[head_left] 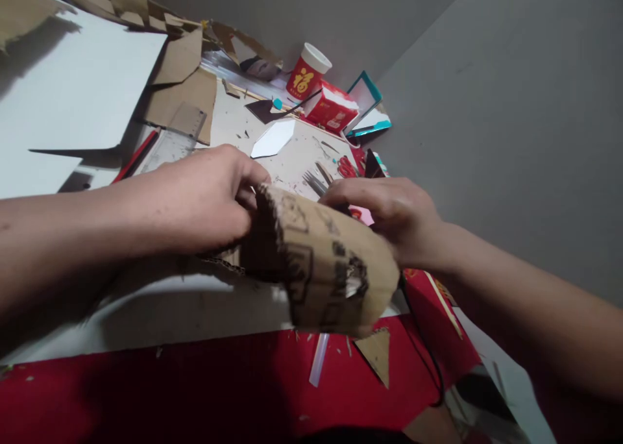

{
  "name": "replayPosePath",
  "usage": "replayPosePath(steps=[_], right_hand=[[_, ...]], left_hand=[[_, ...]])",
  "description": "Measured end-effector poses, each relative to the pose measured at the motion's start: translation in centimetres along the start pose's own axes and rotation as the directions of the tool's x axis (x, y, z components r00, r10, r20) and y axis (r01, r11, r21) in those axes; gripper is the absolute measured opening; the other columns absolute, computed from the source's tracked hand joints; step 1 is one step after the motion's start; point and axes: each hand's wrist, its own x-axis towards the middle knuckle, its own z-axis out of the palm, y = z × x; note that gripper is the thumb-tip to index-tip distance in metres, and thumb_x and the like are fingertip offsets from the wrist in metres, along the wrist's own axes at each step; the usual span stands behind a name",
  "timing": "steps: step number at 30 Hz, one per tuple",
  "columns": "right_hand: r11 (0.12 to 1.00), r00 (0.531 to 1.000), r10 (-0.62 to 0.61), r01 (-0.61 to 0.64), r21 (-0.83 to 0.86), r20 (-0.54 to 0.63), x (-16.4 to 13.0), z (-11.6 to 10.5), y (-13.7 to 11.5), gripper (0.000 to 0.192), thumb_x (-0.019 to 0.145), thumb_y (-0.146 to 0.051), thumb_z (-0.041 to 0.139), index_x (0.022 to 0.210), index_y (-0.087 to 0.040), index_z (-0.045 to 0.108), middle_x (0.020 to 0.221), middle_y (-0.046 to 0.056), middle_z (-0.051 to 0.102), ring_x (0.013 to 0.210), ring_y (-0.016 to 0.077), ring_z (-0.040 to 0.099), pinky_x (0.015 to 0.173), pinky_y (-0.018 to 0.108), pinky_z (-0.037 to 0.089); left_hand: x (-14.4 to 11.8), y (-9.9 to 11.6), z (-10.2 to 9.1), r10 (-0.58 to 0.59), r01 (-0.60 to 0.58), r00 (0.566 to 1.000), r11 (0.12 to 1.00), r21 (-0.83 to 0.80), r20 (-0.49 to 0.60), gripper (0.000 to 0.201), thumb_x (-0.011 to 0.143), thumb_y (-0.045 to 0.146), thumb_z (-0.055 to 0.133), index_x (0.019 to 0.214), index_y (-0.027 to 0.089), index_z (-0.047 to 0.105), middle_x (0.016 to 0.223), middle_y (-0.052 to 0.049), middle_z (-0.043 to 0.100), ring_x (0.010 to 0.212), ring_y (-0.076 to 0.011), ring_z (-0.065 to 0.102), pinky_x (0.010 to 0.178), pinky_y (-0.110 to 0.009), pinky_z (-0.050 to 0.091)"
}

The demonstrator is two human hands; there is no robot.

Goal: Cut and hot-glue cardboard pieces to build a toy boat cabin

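Observation:
A curved piece of brown cardboard (335, 269) with black printed marks and a rough, torn edge is held up in front of me, slightly blurred. My left hand (219, 197) grips its left end, the fingers curled and partly hidden behind it. Around its far right side, my right hand (394, 213) is closed with bent fingers, whose tips are partly out of sight. Just past the right fingertips lies a fork (315, 183). Below the cardboard, a translucent stick (318, 359) and a triangular cardboard scrap (377, 353) rest on the red surface (219, 385).
A red paper cup (304, 77) and a red tissue pack (333, 110) stand at the back by the grey wall (511, 119). Red-handled scissors (346, 167) lie nearer. To the left are a clear ruler (178, 132), white board (82, 87) and cardboard pieces (185, 103).

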Motion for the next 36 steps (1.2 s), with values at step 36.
replayPosePath(steps=[36], right_hand=[[1.000, 0.994, 0.003, -0.002, 0.007, -0.109, -1.3, -0.6, -1.9, 0.042, 0.093, -0.034, 0.054, 0.125, -0.009, 0.047, 0.114, 0.020, 0.061, 0.105, 0.0261, 0.056, 0.085, 0.041, 0.050]], left_hand=[[-3.9, 0.5, 0.8, 0.303, -0.284, 0.952, 0.918, 0.276, -0.030, 0.005, 0.077, 0.015, 0.061, 0.073, 0.018, 0.060, 0.070, 0.002, 0.060, 0.068, -0.0153, 0.054, 0.062, -0.027, 0.039]])
